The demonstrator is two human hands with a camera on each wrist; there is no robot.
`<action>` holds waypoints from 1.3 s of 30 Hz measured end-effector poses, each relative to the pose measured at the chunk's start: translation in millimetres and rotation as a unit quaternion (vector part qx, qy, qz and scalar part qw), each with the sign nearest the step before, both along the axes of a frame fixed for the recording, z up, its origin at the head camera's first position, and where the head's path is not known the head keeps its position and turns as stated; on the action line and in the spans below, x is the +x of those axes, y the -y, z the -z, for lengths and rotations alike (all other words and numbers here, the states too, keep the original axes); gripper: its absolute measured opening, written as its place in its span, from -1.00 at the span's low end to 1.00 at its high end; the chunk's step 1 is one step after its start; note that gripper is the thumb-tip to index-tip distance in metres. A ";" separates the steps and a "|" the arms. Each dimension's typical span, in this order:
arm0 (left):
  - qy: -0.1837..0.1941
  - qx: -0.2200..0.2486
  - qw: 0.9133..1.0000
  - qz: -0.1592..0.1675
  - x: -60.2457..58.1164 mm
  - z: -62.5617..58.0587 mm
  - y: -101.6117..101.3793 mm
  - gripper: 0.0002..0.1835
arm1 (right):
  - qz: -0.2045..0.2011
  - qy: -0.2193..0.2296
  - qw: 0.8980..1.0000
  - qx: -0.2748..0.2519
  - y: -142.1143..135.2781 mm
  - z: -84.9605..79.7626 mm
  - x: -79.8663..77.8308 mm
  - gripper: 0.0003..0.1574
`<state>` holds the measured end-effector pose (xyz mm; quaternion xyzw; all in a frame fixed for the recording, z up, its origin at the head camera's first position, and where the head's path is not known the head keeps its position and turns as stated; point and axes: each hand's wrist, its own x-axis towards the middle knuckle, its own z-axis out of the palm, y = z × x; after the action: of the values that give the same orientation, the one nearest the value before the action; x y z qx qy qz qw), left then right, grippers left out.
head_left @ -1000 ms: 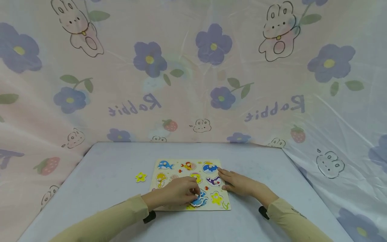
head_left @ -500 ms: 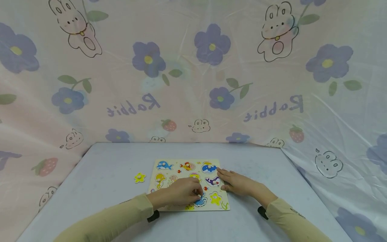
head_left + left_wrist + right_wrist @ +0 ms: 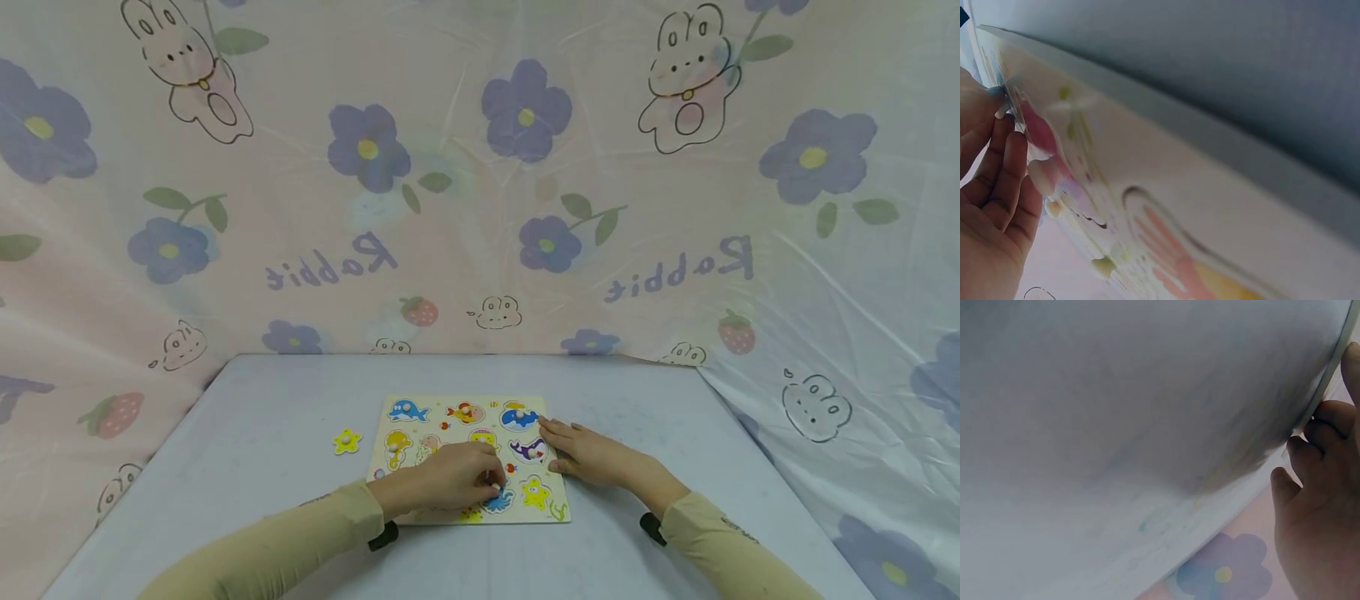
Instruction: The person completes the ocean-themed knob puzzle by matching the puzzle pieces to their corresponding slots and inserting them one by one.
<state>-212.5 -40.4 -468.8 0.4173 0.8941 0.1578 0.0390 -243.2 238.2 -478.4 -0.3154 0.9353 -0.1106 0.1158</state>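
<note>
A wooden knob puzzle board (image 3: 517, 515) with sea animal pictures lies on the table. My left hand (image 3: 457, 477) reaches over its lower middle, thumb and fingertips pinching the small white knob (image 3: 1001, 112) of a blue puzzle piece (image 3: 501, 501). That piece lies at the board's surface in the bottom row, partly covered by the fingers. With fingers extended, my right hand (image 3: 592, 451) rests along the board's right edge, beside the blue whale piece (image 3: 517, 416) and the purple one (image 3: 529, 451). A yellow star piece (image 3: 347, 442) with a knob lies apart, left of the board.
A yellow star picture (image 3: 536, 492) shows at the board's lower right. Other knobbed pieces, such as a blue dolphin (image 3: 407, 410) and a red and yellow fish (image 3: 466, 412), sit along the top row. Behind the white table (image 3: 645, 392) hangs a rabbit-print curtain (image 3: 450, 208).
My left hand has shifted slightly right with the blue piece, which now lies flatter on the board. The right hand stays at the board's edge.
</note>
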 end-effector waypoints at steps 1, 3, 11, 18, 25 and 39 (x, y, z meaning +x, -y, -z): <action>0.000 0.001 1.000 0.001 0.1 0.2 0.1 -0.92 | 0.000 -0.001 1.000 0.001 -0.1 0.3 0.0 -0.14; -0.003 0.004 1.000 0.004 0.2 0.6 0.4 -0.91 | 0.002 -0.001 1.000 0.001 -0.4 1.0 -0.2 -0.13; -0.016 0.022 0.999 0.020 -2.7 5.5 3.3 -0.89 | 0.005 -0.006 1.000 0.005 -0.8 2.8 -1.3 -0.13; -0.044 0.043 0.998 -0.009 -7.6 2.5 16.5 -0.85 | 0.006 -0.008 1.000 0.008 1.2 -0.1 1.1 -0.15; -0.050 0.085 0.992 -0.074 -12.6 -13.3 46.2 -0.82 | 0.007 -0.008 1.000 0.009 3.0 -3.8 4.0 -0.15; -0.066 0.143 0.975 -0.154 -24.5 -10.0 125.6 -0.84 | 0.004 -0.009 1.000 0.008 2.6 -3.5 3.5 -0.15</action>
<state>-237.0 -166.0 -458.8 0.2853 0.9165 0.2598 -0.1049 -239.6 235.6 -474.8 -0.3113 0.9386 -0.1006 0.1092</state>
